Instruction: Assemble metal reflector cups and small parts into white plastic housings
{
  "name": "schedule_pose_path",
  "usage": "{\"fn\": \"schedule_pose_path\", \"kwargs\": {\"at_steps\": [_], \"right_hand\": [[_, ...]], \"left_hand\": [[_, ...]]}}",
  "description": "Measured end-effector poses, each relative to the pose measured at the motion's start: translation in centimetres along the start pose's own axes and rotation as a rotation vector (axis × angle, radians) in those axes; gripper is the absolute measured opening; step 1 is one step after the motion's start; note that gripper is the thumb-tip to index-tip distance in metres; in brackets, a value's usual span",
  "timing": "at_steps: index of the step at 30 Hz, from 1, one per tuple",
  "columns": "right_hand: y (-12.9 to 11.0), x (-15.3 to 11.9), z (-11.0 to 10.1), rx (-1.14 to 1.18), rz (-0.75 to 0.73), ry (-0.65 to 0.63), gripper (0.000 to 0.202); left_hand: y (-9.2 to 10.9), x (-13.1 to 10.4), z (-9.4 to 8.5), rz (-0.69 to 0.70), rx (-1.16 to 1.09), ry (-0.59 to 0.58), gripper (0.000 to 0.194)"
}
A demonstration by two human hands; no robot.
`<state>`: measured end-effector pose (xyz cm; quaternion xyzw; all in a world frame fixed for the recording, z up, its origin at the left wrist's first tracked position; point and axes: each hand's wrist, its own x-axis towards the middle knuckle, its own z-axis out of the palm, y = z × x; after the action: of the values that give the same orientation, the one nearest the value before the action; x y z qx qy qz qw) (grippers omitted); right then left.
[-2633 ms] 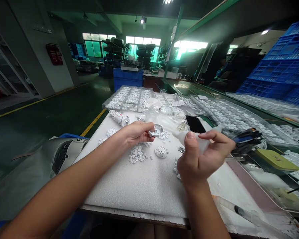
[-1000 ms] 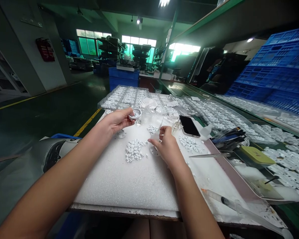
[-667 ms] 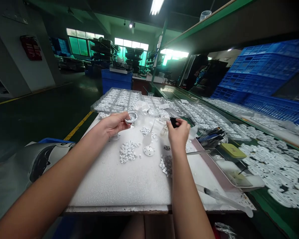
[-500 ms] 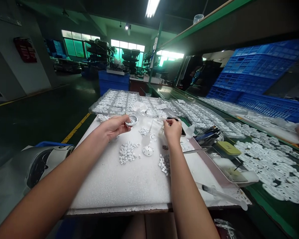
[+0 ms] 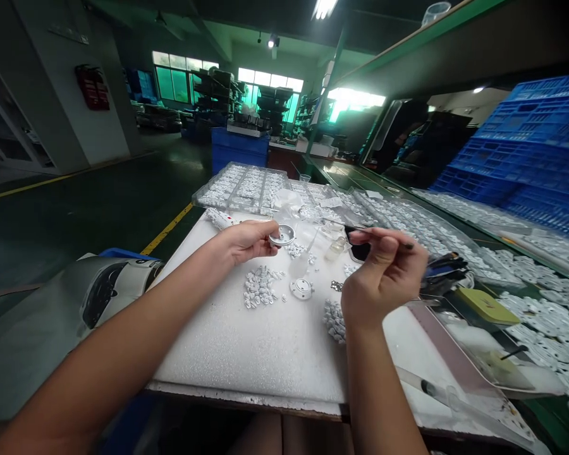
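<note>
My left hand [image 5: 253,242] grips a round white part [image 5: 283,236] by its edge, with the hollow side facing up. A thin dark tool [image 5: 360,229] is pinched in my right hand [image 5: 389,268], its tip pointing left, above a small glass jar [image 5: 336,248]. On the white foam board [image 5: 246,354], a second round part [image 5: 302,289] lies beside a translucent squeeze bottle [image 5: 299,264]. A pile of small white pieces [image 5: 260,287] sits left of it, and another pile [image 5: 334,319] is partly hidden by my right wrist.
Behind are clear trays [image 5: 241,186] of small white parts. At right stand a pink-sided box [image 5: 448,347], a yellow box [image 5: 487,305], a large syringe [image 5: 455,401], loose white plates [image 5: 545,335] and blue crates [image 5: 526,139]. A phone [image 5: 359,253] lies behind my right hand.
My right hand has risen and turned, and the dark tool now shows in it. My left hand still holds the round part. The camera view has shifted left.
</note>
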<state>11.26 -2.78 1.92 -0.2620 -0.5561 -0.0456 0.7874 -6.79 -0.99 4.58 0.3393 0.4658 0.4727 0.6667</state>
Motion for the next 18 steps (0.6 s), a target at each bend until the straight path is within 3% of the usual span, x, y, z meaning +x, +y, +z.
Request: {"fn": "schedule_pose_path", "kwargs": {"at_steps": [4, 7, 15, 18], "right_hand": [[-0.7, -1.3, 0.3, 0.011, -0.066, -0.262, 0.012], [-0.6, -1.5, 0.1, -0.024, -0.064, -0.356, 0.013], [-0.7, -1.3, 0.0, -0.125, -0.088, -0.395, 0.011], [-0.9, -1.3, 0.1, -0.044, -0.059, -0.301, 0.010]], "left_hand": [[0.1, -0.8, 0.7, -0.022, 0.035, -0.054, 0.018], [0.1, -1.2, 1.0, -0.033, 0.055, -0.092, 0.023], [-0.2, -1.0, 1.0, -0.042, 0.084, -0.139, 0.021], [-0.2, -1.0, 1.0, -0.047, 0.088, -0.127, 0.022]]}}
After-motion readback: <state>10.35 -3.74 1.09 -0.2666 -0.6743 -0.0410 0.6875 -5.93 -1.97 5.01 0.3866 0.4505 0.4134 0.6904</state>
